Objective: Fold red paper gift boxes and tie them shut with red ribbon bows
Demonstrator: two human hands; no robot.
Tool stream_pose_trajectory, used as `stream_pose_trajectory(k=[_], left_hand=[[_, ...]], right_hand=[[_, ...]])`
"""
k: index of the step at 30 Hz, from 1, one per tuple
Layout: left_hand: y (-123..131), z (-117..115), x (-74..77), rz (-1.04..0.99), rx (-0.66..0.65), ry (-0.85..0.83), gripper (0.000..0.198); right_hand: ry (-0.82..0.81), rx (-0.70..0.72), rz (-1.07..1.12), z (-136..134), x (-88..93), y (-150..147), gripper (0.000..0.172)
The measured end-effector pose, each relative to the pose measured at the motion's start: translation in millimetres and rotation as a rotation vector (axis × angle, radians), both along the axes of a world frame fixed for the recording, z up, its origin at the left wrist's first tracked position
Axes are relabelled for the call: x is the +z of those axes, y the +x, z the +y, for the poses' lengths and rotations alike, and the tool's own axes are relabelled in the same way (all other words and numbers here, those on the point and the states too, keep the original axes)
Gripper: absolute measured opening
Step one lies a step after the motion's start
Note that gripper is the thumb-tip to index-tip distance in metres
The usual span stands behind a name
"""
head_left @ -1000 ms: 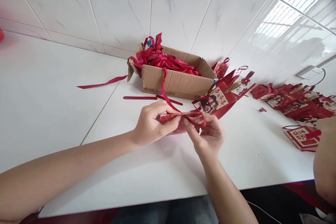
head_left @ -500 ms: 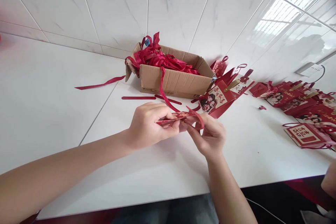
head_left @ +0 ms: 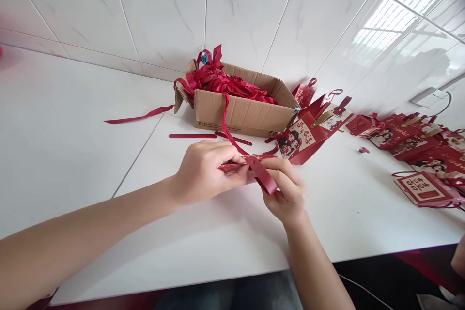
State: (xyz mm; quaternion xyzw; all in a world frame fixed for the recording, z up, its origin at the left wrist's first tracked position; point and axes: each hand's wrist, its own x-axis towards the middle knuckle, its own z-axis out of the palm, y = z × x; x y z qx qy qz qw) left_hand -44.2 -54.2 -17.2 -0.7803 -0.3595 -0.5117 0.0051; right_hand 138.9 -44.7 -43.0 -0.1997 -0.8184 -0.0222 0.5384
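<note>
My left hand [head_left: 203,169] pinches a flattened red paper gift box [head_left: 236,164] above the white table [head_left: 72,145]. My right hand [head_left: 286,189] is closed on a dark red ribbon [head_left: 264,179] that runs across the gift box and trails back up over the table into the cardboard box [head_left: 240,111]. Both hands meet at the middle of the table, close to its front edge.
The cardboard box is heaped with red ribbons [head_left: 218,80]. Loose ribbon strips [head_left: 138,117] lie left of and in front of it. Finished red gift boxes [head_left: 301,138] stand at the right, more [head_left: 410,143] at the far right. A wall socket [head_left: 430,97] is on the tiled wall.
My right hand has drawn the ribbon loop down and toward me across the gift box. The other person's arm at the right edge has mostly left the view.
</note>
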Motion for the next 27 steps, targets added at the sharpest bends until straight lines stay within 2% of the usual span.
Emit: stream_pose_trajectory(k=[3, 6, 9, 11, 18, 24, 27], left_hand=[[-2.2, 2.7, -1.1, 0.022, 0.033, -0.020, 0.018], [-4.6, 5.9, 0.6, 0.083, 0.045, -0.019, 0.009], [-7.0, 6.0, 6.8, 0.168, -0.011, 0.023, 0.018], [-8.9, 3.5, 12.7, 0.195, -0.052, 0.064, 0.024], [-13.1, -12.1, 29.8, 0.298, -0.128, 0.013, 0.015], [-12.3, -15.2, 28.7, 0.428, -0.192, -0.009, 0.015], [-11.7, -15.6, 28.7, 0.463, -0.152, 0.006, 0.014]], right_hand=[[-0.094, 0.034, 0.015, -1.0, 1.7, 2.0, 0.031], [-0.345, 0.130, 0.101, -2.9, 4.0, 4.5, 0.025], [-0.589, 0.261, 0.176, -3.9, 4.0, 6.3, 0.018], [-0.673, 0.328, 0.210, -3.9, 3.0, 7.0, 0.015], [-0.790, 0.506, 0.227, -7.0, 3.6, 6.0, 0.017], [-0.811, 0.562, 0.208, -10.5, 2.8, 1.3, 0.012], [-0.862, 0.575, 0.272, -10.3, 2.1, -2.0, 0.014]])
